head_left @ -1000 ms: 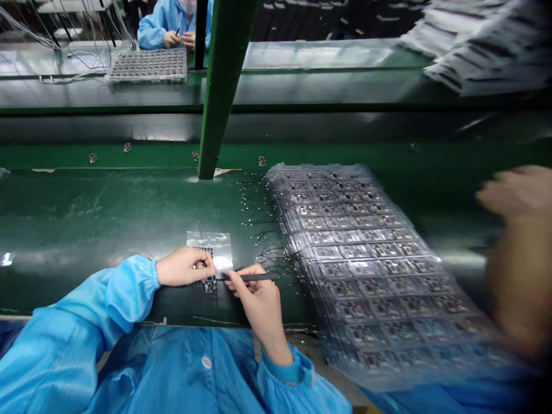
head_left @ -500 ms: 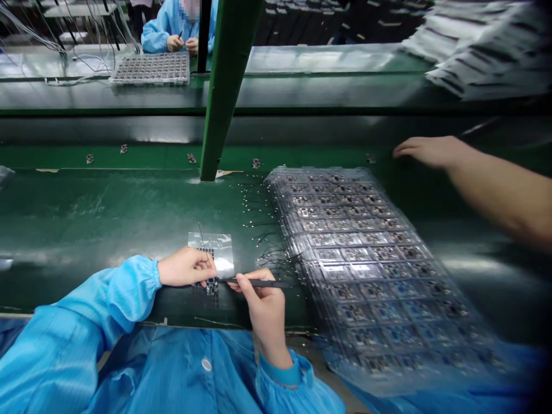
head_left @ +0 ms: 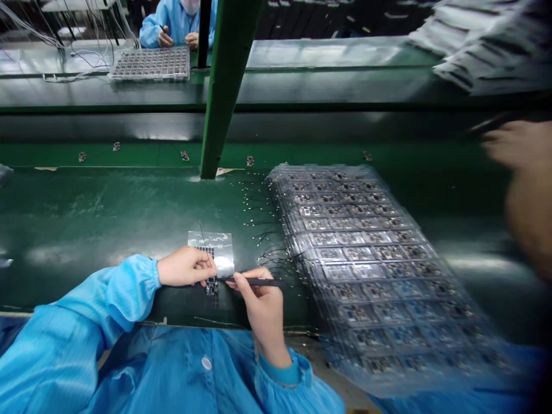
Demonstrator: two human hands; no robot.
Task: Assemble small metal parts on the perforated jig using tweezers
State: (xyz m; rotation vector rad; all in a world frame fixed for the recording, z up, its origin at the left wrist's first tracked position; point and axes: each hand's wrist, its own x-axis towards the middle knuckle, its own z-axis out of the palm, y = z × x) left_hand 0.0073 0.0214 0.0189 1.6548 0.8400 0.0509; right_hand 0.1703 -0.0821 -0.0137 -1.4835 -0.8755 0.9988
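Note:
My left hand (head_left: 185,267) rests on the green bench and pinches a small dark circuit part (head_left: 211,286) at its fingertips, over a small clear plastic sheet (head_left: 212,252). A thin wire rises from the part. My right hand (head_left: 259,302) grips black tweezers (head_left: 254,282) whose tip points left at that part. Both sleeves are blue.
A tall stack of clear trays (head_left: 371,259) filled with small boards lies right of my hands. Loose thin wires (head_left: 269,253) lie beside it. A green post (head_left: 224,86) stands behind. Another person's blurred arm (head_left: 524,190) is at the right. A co-worker (head_left: 172,23) sits opposite behind a tray (head_left: 150,63).
The other person's arm at the right has drawn back from the far side of the tray stack towards the right edge. My own hands have barely moved.

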